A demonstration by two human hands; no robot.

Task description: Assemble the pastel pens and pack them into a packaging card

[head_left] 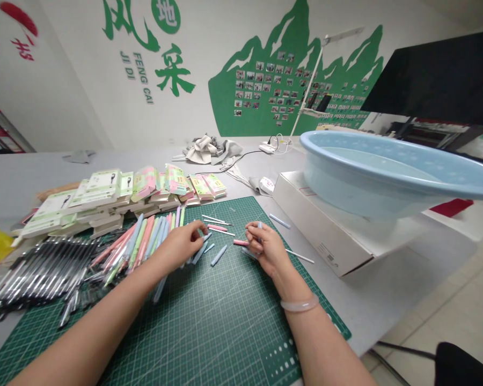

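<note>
My left hand point(187, 241) hovers low over the cutting mat point(217, 321), thumb and fingers pinched together; what they hold, if anything, is hidden. Right beside its fingertips lie short light blue pen barrel pieces point(219, 255). My right hand point(268, 246) is closed, with a small light blue pen part point(260, 225) showing between the fingers. A pink pen piece point(240, 243) lies just left of that hand, and a thin white refill point(300, 256) extends to its right. Between the hands rest several white refills point(221, 231) and another pink piece point(217, 228).
Pastel pens point(140, 241) and black-and-clear pens point(44, 273) are heaped at left. Behind them are stacked small boxes point(100, 187). On the right, a blue basin point(346, 182) sits on a white carton point(322, 230). Grey cloth point(213, 150) and a power strip point(268, 147) lie behind.
</note>
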